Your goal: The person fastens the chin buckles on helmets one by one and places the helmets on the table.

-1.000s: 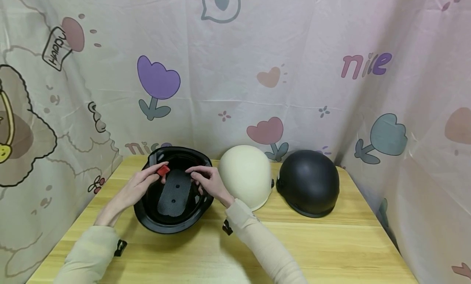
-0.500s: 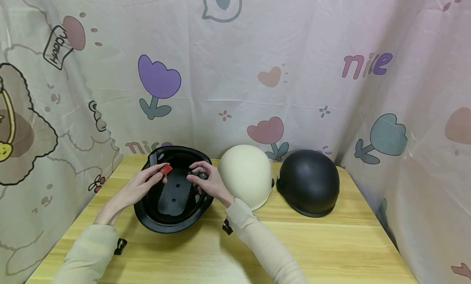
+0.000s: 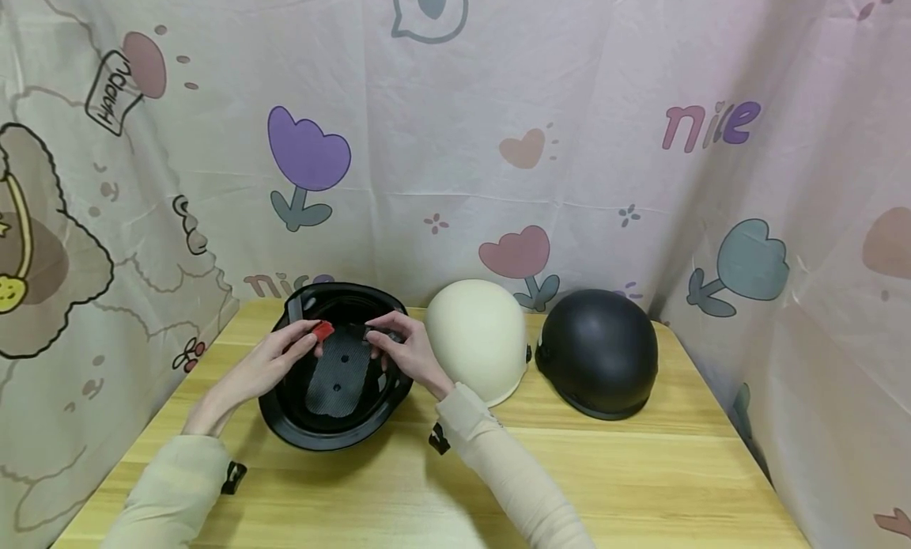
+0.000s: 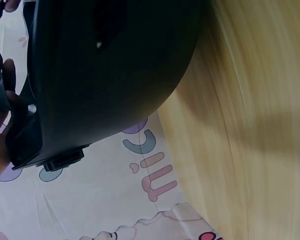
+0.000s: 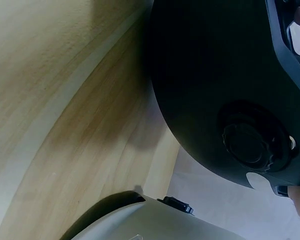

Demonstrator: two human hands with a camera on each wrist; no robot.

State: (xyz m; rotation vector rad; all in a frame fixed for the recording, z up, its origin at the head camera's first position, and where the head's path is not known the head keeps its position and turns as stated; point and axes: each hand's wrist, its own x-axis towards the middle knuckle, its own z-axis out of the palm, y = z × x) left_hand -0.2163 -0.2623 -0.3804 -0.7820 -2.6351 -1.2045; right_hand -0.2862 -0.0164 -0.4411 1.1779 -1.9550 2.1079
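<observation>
An upturned black helmet (image 3: 299,437) lies at the left of the table, its padded hollow facing up. Over that hollow, my left hand (image 3: 266,363) pinches a red buckle piece (image 3: 323,331) between thumb and fingers. Opposite it, my right hand (image 3: 411,354) pinches a small black piece (image 3: 368,333), which looks like the other part of the chin-strap buckle. A short gap separates the two pieces. Both wrist views are mostly filled by the helmet's outer shell (image 4: 115,75), with a round knob (image 5: 247,145) showing in the right one; the hands are largely out of frame there.
Just right of the upturned helmet stands a cream helmet (image 3: 473,339), dome up. Beside that sits a second black helmet (image 3: 599,351), also dome up. A patterned cloth (image 3: 427,138) hangs behind the wooden table (image 3: 640,486).
The red buckle piece has shifted slightly right with my left hand. My right fingers opened apart a little and then closed again around the black piece. The helmets have stayed put.
</observation>
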